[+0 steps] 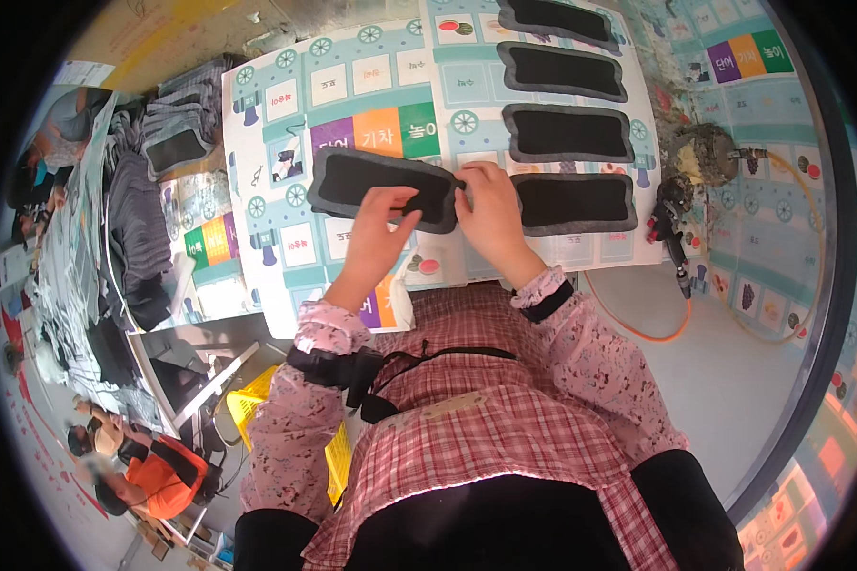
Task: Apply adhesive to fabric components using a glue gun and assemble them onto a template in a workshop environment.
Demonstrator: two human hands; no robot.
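A black rectangular fabric pad [367,179] with a dark grey border lies slightly aslant on the table in front of me. My right hand [490,211] pinches the border at its right end, thumb and fingertips close together. My left hand [383,233] rests over the lower middle of the same pad, its thumb and fingers curled in on the black surface; the fingertips' exact grip is partly hidden. Just right of my right hand lies another such pad [573,204]. Beyond it, a column of matching pads [569,133] runs toward the far edge, none touched by a hand.
A printed, picture-covered sheet [286,255] covers the tabletop. At the right edge sits a black and red air gun [671,224] with an orange hose [652,338]. Grey fabric pieces [141,228] are stacked at left, above a yellow basket [248,400]. A person in orange [167,476] is farther left.
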